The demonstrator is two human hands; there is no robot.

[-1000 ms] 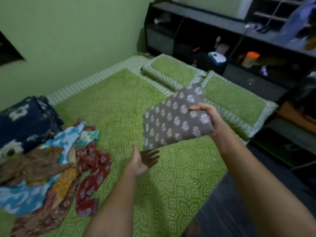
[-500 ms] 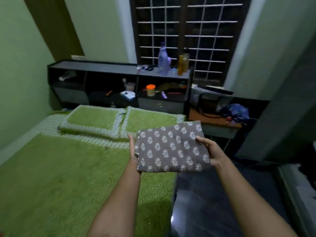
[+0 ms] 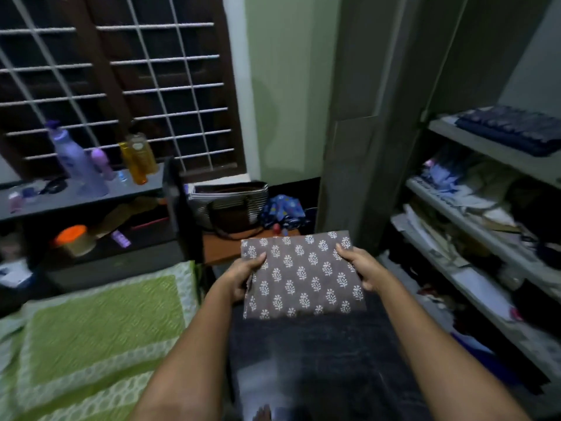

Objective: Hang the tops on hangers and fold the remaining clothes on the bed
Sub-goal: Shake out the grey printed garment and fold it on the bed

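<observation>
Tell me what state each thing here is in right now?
Brown printed cloth: folded flat, held in the air.
Left hand: grips the cloth's left edge.
Right hand: grips its right edge.
Wardrobe: door open, shelves full.
Striped bag: standing, top open.
Orange-lidded jar: closed.

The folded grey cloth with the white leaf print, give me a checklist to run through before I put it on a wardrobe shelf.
1. Grip: left hand and right hand each hold a side edge of the folded grey leaf-print cloth: ok.
2. Fold intact, flat rectangle, nothing dangling: ok.
3. Grey wardrobe door swung open, shelves exposed: ok.
4. Top white shelf has bare board beside the folded dark blue fabric: ok.
5. Lower shelves crammed with loose clothes: not ok.
6. Depth of free space on the top shelf: cannot tell.
</observation>
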